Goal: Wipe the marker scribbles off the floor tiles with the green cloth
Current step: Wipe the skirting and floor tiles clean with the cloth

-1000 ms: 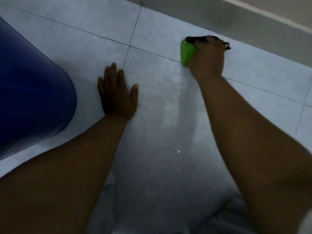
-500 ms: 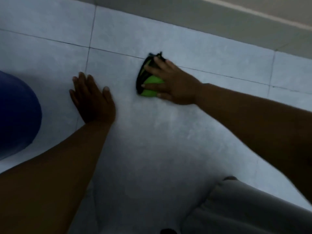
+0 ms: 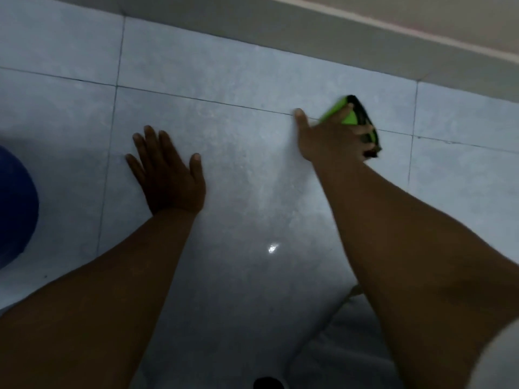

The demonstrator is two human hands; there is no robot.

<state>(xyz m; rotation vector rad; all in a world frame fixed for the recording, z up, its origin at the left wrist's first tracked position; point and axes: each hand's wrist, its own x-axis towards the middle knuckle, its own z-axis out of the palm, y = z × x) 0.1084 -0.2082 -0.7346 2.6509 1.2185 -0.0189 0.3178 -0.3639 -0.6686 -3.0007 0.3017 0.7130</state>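
Observation:
My right hand (image 3: 331, 136) presses a green cloth (image 3: 349, 117) with a black edge flat onto the pale grey floor tiles (image 3: 224, 141), right on a grout line at the upper right. The fingers lie over the cloth and hide most of it. My left hand (image 3: 165, 169) rests flat on the tile to the left, fingers spread, holding nothing. No marker scribbles show on the tiles around the cloth; the spot under it is hidden.
A grey skirting and wall (image 3: 365, 43) run along the far edge of the floor. A blue rounded object (image 3: 14, 209) sits at the left edge. Grey fabric (image 3: 345, 346) lies at the bottom right, beside a small dark thing (image 3: 266, 383).
My right hand has slid the cloth to the right along the grout line, away from my left hand. The left hand stays planted on the tile.

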